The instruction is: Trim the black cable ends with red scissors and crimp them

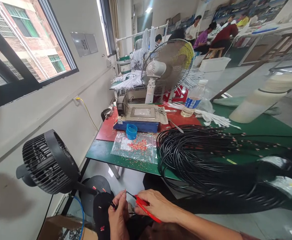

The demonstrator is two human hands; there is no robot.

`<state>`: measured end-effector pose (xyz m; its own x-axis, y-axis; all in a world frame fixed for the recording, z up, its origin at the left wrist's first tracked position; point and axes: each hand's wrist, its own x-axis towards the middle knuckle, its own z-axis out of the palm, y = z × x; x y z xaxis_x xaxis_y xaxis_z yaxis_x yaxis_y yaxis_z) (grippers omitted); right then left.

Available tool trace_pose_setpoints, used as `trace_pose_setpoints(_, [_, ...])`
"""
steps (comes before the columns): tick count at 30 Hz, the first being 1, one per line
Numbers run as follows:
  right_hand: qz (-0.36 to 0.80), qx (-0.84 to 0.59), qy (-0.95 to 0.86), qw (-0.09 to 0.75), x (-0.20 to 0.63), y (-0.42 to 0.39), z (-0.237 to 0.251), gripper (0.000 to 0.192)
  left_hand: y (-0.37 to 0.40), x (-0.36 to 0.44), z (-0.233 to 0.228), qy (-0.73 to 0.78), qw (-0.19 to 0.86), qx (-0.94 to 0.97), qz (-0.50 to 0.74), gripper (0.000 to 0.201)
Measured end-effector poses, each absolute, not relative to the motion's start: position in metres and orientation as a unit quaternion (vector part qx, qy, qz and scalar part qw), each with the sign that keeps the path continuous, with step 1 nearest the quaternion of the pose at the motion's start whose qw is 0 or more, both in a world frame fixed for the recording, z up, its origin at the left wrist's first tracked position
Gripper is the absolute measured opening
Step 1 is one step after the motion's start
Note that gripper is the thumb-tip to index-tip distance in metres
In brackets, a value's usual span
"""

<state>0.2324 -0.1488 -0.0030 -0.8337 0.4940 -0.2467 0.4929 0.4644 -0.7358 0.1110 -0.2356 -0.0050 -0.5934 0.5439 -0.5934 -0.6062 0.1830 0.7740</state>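
My left hand [118, 211] is closed on a black cable [113, 205] low in front of me, with a small reddish end at the fingertips. My right hand [158, 205] grips red-handled scissors [146, 210], their thin dark tip pointing left towards the pinched end. Whether the tip touches that end is too small to tell. More cable ends with red and white tips [99, 190] stick out left of my left hand, over my dark-clothed leg. Large coils of black cable [181, 156] lie on the green table to the right.
A plastic bag [115, 150] bears small orange-red pieces beside a blue cup [131, 131]. Behind are a blue-based device [135, 126], a standing fan [158, 68] and a bottle [192, 101]. A black fan [50, 163] stands left, above a cardboard box [53, 226]. People sit farther back.
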Motion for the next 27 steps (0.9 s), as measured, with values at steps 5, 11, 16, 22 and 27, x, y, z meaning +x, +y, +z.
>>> trace_pose_setpoints(5, [0.444, -0.3, -0.844, -0.001, 0.232, -0.147, -0.006, 0.044, -0.234, 0.109, -0.011, 0.652, 0.432, -0.019, 0.623, 0.042])
trace_pose_setpoints(11, [0.473, -0.303, -0.827, 0.009, 0.229, -0.148, -0.006, 0.05, -0.232, 0.107, -0.017, 0.672, 0.409, -0.012, 0.618, 0.045])
trace_pose_setpoints(16, [0.437, -0.312, -0.843, 0.023, 0.226, -0.149, -0.008, 0.052, -0.233, 0.106, -0.02, 0.674, 0.408, -0.01, 0.616, 0.047])
trace_pose_setpoints(22, [0.491, -0.324, -0.808, 0.035, 0.224, -0.149, -0.019, 0.051, -0.235, 0.106, -0.025, 0.65, 0.442, -0.008, 0.618, 0.045])
trace_pose_setpoints(27, [0.679, -0.348, -0.64, 0.092, 0.213, -0.148, -0.023, 0.05, -0.238, 0.104, -0.029, 0.591, 0.504, 0.012, 0.629, 0.039])
